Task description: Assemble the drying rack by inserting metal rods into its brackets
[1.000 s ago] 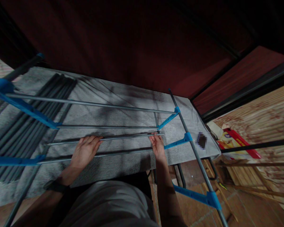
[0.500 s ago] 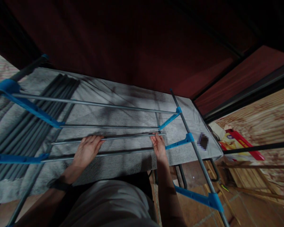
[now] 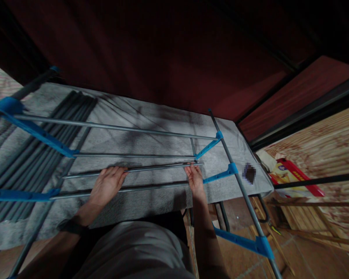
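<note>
A loose grey metal rod (image 3: 151, 169) lies level in front of me. My left hand (image 3: 106, 186) grips it near its left part and my right hand (image 3: 195, 179) pinches it close to its right end. The rod's right tip sits beside a blue plastic bracket (image 3: 208, 148) of a rack frame. Fixed grey rods (image 3: 113, 128) run across the frame above and below the held one. More blue brackets (image 3: 37, 133) join the rods on the left.
A grey towel-like cloth (image 3: 151, 116) covers the surface under the frame, with several dark rods (image 3: 46, 131) lying on its left part. A slanted grey upright (image 3: 241, 186) with blue joints stands at the right. A red and yellow package (image 3: 291, 176) lies on the floor at the right.
The view shifted slightly a second ago; since then the hands and the rod have hardly moved.
</note>
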{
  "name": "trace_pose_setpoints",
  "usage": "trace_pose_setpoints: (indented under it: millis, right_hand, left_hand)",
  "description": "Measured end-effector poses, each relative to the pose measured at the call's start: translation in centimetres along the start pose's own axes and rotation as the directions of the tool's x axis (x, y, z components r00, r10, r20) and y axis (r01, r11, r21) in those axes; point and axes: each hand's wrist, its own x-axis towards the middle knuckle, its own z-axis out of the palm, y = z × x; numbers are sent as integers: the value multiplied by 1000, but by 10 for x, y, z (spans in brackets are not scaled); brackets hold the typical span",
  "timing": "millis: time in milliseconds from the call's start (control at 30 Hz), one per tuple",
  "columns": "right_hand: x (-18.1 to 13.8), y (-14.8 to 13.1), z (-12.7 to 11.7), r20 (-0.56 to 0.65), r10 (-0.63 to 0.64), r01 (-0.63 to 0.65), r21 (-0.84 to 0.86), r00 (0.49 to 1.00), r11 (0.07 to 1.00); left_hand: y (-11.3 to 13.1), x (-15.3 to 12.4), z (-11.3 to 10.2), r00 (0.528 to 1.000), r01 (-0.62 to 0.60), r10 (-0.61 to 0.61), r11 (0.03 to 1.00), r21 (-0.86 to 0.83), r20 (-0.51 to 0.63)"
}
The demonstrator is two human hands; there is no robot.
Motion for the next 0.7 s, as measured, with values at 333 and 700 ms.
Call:
trace_pose_setpoints:
  millis: [333, 700]
  right_hand:
    - [2, 1, 0, -28, 16, -14, 45, 999, 999]
    - [2, 1, -2, -26, 8, -7, 64, 1000, 998]
  left_hand:
    - [-4, -2, 1, 1000, -22, 22, 1000, -13, 8]
    - [-3, -1, 1, 999, -45, 45, 999, -7, 14]
